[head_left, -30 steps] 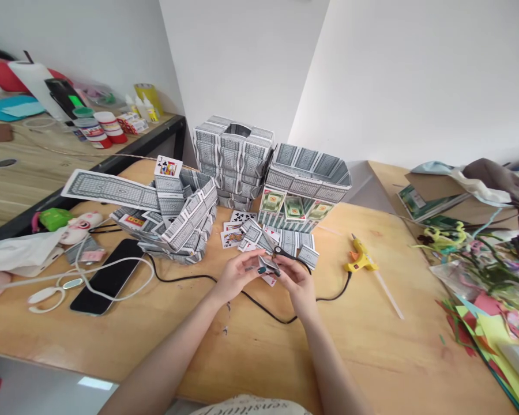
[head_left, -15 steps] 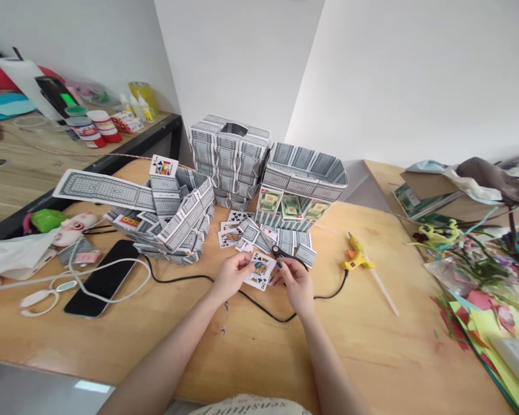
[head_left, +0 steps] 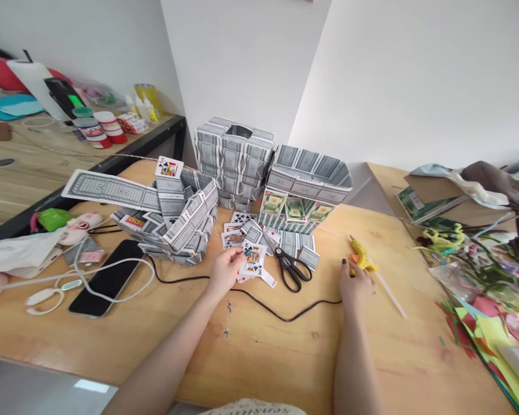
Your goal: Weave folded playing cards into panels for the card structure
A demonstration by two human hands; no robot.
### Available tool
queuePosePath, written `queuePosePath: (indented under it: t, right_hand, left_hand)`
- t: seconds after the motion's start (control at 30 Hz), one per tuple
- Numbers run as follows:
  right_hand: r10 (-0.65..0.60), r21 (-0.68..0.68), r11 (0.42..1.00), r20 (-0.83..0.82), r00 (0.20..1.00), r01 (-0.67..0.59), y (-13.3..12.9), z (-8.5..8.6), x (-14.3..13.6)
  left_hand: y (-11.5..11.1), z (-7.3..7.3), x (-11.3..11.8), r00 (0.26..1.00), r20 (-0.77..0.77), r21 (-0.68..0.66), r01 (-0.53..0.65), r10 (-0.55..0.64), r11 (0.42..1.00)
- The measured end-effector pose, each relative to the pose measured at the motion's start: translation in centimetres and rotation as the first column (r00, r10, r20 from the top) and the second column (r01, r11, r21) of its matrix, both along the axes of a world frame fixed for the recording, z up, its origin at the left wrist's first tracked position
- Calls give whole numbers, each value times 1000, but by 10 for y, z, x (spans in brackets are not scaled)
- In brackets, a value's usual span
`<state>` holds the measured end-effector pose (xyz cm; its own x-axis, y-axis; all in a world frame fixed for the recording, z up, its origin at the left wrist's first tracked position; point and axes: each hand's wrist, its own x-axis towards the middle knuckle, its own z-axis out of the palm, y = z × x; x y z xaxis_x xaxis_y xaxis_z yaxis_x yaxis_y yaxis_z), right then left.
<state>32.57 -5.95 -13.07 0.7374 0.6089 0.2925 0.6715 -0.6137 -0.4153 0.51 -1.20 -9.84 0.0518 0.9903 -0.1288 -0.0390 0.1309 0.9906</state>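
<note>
My left hand (head_left: 227, 270) pinches a king of clubs playing card (head_left: 254, 258), face up, just above the table. Under and beside it lie other cards, one a small white piece with a red mark (head_left: 269, 279). To its right rest black-handled scissors (head_left: 292, 268), their blades over loose cards (head_left: 290, 239). My right hand (head_left: 355, 285) is at the yellow glue gun (head_left: 362, 253), its fingers curled about the handle, which they mostly hide. The gun still lies on the table, with a clear glue stick (head_left: 391, 295) out of its back end.
Behind stand two boxes built of folded cards (head_left: 236, 155) (head_left: 309, 178). A partly built card box (head_left: 185, 222) is at left, near a phone (head_left: 108, 279) and white cable. A black cord (head_left: 281, 316) crosses the table. Coloured craft scraps (head_left: 484, 311) pile up at right.
My right hand has left the cards and scissors and moved right to the glue gun. The scissors now lie on the table. My left hand still holds the king card.
</note>
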Motion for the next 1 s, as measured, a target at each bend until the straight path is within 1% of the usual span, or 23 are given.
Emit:
queuePosePath:
  t: [0.13, 0.17, 0.23, 0.3, 0.37, 0.4, 0.43, 0.47, 0.5, 0.53, 0.57, 0.67, 0.73, 0.83, 0.9, 0.93, 0.97, 1.0]
  right_hand:
    - [-106, 95, 989, -78, 991, 113, 0, 2, 4]
    - [-134, 121, 981, -121, 984, 148, 0, 3, 5]
    - [-164, 166, 963, -266, 950, 213, -3, 5, 7]
    - [-129, 177, 959, -428, 895, 223, -6, 9, 10]
    - [-34, 173, 973, -558, 829, 156, -10, 15, 12]
    - [40, 181, 979, -626, 779, 95, -13, 19, 11]
    - [119, 198, 980, -692, 712, 29, -15, 24, 10]
    - [217, 237, 970, -778, 590, -43, -16, 30, 8]
    - [294, 284, 955, -847, 443, -90, -18, 36, 4]
    - [345, 324, 939, -884, 315, -116, -18, 42, -2]
    - [375, 356, 927, -896, 236, -123, -19, 47, -8]
    - [435, 424, 894, -899, 54, -146, -17, 61, -33]
    - [470, 469, 870, -882, -34, -149, -16, 66, -51]
    - [522, 534, 833, -846, -112, -147, -15, 69, -73]
    - [548, 562, 815, -827, -127, -141, -16, 69, -84]
    - [549, 563, 811, -826, -125, -158, -16, 68, -88]
    - [550, 559, 810, -829, -103, -178, -16, 67, -91]
    - [550, 551, 811, -833, -64, -199, -16, 67, -93]
  left_hand:
    - [1, -1, -4, 992, -120, 103, -15, 27, 995]
    - [0, 0, -4, 989, -146, 125, -15, 33, 992]
    - [0, 2, -5, 982, -184, 158, -11, 41, 987]
    - [-1, 4, -5, 977, -210, 174, -9, 47, 985]
    - [-3, 6, -5, 972, -229, 187, -11, 55, 982]
    - [-4, 6, -5, 970, -234, 196, -18, 64, 980]
    - [-4, 6, -5, 969, -237, 205, -27, 76, 978]
    - [-5, 6, -4, 967, -239, 213, -38, 89, 976]
    - [-6, 6, -4, 965, -242, 221, -48, 102, 974]
    - [-6, 6, -4, 962, -247, 228, -59, 116, 972]
    - [-7, 5, -4, 959, -252, 236, -70, 130, 969]
    - [-6, 6, -5, 946, -280, 254, -92, 164, 963]
    - [-5, 6, -6, 933, -311, 257, -103, 183, 961]
    - [-3, 7, -8, 912, -349, 273, -119, 214, 955]
    - [-3, 8, -9, 907, -359, 286, -120, 222, 951]
    - [-3, 8, -9, 904, -366, 287, -114, 219, 951]
    - [-3, 8, -9, 902, -376, 285, -106, 213, 953]
    - [-4, 9, -9, 899, -386, 283, -100, 208, 954]
